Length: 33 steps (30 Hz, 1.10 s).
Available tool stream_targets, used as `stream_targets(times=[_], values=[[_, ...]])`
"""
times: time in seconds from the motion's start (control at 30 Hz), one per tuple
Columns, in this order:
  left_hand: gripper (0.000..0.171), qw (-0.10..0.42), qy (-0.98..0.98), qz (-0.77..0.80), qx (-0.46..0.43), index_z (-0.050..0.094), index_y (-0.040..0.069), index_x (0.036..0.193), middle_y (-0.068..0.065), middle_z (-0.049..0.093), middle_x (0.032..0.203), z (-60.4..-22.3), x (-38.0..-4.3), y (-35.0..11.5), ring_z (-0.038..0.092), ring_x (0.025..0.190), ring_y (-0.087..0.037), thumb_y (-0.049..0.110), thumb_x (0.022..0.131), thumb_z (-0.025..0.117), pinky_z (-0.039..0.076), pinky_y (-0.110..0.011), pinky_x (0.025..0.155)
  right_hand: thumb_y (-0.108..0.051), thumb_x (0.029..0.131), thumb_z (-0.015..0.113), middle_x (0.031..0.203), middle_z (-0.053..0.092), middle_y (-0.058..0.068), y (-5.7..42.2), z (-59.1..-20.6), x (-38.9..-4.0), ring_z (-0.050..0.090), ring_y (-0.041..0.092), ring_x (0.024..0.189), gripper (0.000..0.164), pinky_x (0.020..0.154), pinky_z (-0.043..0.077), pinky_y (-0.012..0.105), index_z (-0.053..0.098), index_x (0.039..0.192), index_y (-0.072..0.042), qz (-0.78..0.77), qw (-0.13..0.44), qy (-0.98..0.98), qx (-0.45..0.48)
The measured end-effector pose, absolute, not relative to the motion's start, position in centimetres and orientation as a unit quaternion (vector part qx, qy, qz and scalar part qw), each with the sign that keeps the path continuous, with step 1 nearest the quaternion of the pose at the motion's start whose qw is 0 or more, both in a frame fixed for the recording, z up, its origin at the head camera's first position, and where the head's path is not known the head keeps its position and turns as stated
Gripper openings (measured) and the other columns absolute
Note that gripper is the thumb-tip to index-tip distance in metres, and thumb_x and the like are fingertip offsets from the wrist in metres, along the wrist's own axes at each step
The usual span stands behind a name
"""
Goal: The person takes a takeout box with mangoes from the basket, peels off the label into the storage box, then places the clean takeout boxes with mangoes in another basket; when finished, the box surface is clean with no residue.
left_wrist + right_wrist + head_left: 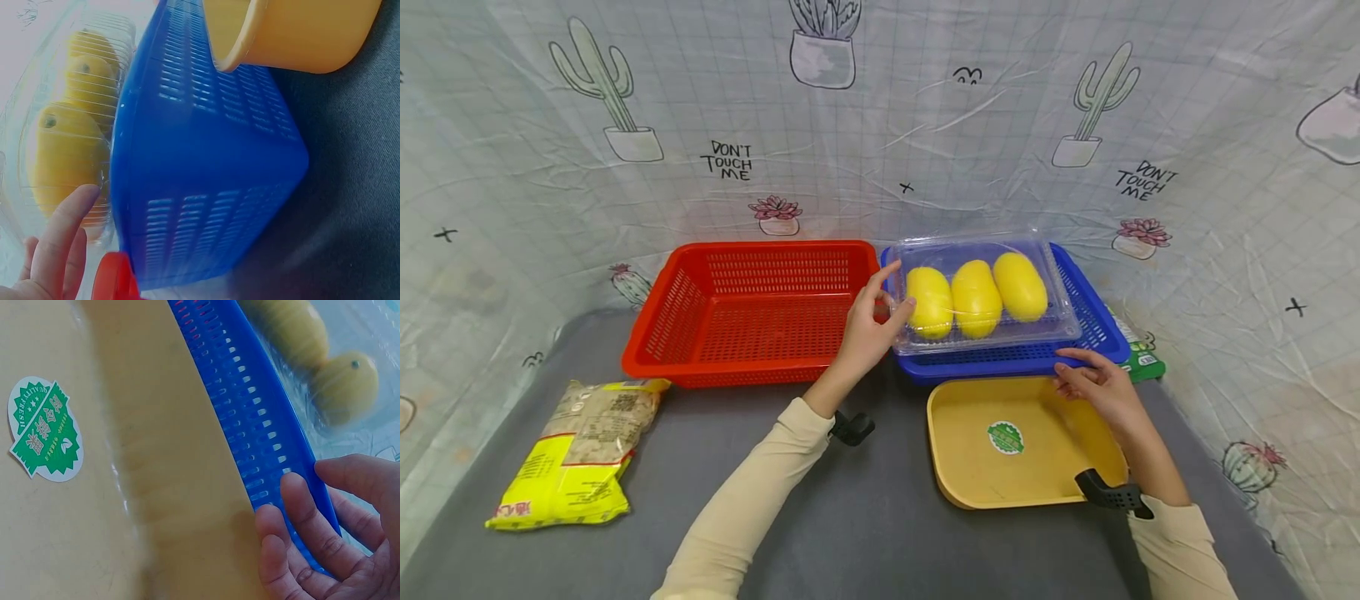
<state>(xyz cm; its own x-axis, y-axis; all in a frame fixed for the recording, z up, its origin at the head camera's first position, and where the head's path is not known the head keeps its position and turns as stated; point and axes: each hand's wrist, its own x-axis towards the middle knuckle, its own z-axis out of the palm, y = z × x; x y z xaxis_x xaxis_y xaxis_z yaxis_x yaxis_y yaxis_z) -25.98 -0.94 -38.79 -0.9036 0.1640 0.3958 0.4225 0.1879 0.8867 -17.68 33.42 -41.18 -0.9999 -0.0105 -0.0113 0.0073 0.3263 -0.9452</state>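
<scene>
A clear plastic box (985, 337) with yellow, mango-like fruits (976, 298) lies tilted on the blue basket (1093, 308). My left hand (872, 321) is at the box's left end, thumb and index finger spread apart. One of its fingertips (90, 192) lies against the clear side in the left wrist view, beside the fruit. My right hand (1101, 392) is at the basket's near right corner, above the yellow tray (977, 483). In the right wrist view its loosely bent fingers (325, 537) are right at the blue rim, apart from the box.
A red basket (741, 373) stands left of the blue one. A yellow and clear bag (576, 458) of pale pieces lies at the left of the grey table (820, 533). Behind the blue basket's right side a green packet (1142, 362) shows partly. A patterned sheet (910, 108) hangs around the back and sides.
</scene>
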Motion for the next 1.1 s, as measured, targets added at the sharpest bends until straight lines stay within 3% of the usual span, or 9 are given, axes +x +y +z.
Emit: stream_targets(times=[0.13,0.37,0.6,0.7,0.87,1.1], values=[[0.057,0.100,-0.764,-0.606,-0.198,0.043,0.017,0.147,-0.011,0.048,0.090,-38.9,-26.4,-0.2,0.047,0.072,-0.025,0.024,0.095,0.063,0.041,-0.026,0.060,-0.017,0.098,0.060,0.082,0.073,-0.002,33.5,-41.2,-17.7,0.069,0.014,0.075,0.032,0.069,0.057,0.025,0.057,0.127,-0.006,-0.591,0.008,0.807,-0.007],[0.058,0.086,-0.774,-0.593,-0.205,0.041,0.018,0.148,-0.008,0.045,0.090,-39.3,-26.9,1.1,0.046,0.077,-0.021,0.026,0.095,0.062,0.043,-0.027,0.066,-0.020,0.099,0.058,0.082,0.072,-0.004,33.6,-41.2,-17.7,0.069,0.013,0.076,0.045,0.071,0.057,0.027,0.047,0.135,0.006,-0.570,0.010,0.821,0.003],[0.058,0.085,-0.788,-0.574,-0.207,0.042,0.016,0.148,-0.008,0.043,0.089,-39.6,-27.3,2.2,0.045,0.077,-0.020,0.026,0.095,0.063,0.039,-0.026,0.062,-0.021,0.099,0.059,0.082,0.072,-0.005,33.5,-41.1,-17.8,0.069,0.013,0.075,0.046,0.070,0.057,0.025,0.048,0.134,0.006,-0.569,0.010,0.822,0.009],[0.058,0.083,-0.789,-0.574,-0.202,0.041,0.016,0.148,-0.009,0.044,0.090,-39.6,-27.4,2.6,0.045,0.078,-0.021,0.026,0.095,0.062,0.038,-0.027,0.063,-0.022,0.098,0.060,0.082,0.071,-0.005,33.6,-41.2,-17.8,0.069,0.014,0.076,0.040,0.071,0.057,0.025,0.052,0.131,0.000,-0.572,0.010,0.820,0.010],[0.057,0.091,-0.797,-0.567,-0.187,0.042,0.015,0.148,-0.010,0.045,0.089,-39.7,-27.9,3.3,0.044,0.077,-0.022,0.027,0.095,0.062,0.037,-0.028,0.063,-0.020,0.098,0.060,0.082,0.072,-0.006,33.7,-41.3,-17.8,0.069,0.014,0.076,0.021,0.071,0.057,0.025,0.059,0.119,-0.021,-0.584,0.012,0.812,0.008],[0.057,0.099,-0.812,-0.550,-0.169,0.044,0.013,0.146,-0.009,0.044,0.086,-39.8,-28.4,4.2,0.043,0.074,-0.020,0.030,0.094,0.062,0.034,-0.027,0.060,-0.020,0.098,0.060,0.083,0.072,-0.001,33.7,-41.2,-17.8,0.070,0.015,0.076,0.028,0.070,0.057,0.026,0.058,0.124,-0.012,-0.584,0.006,0.812,0.004]])
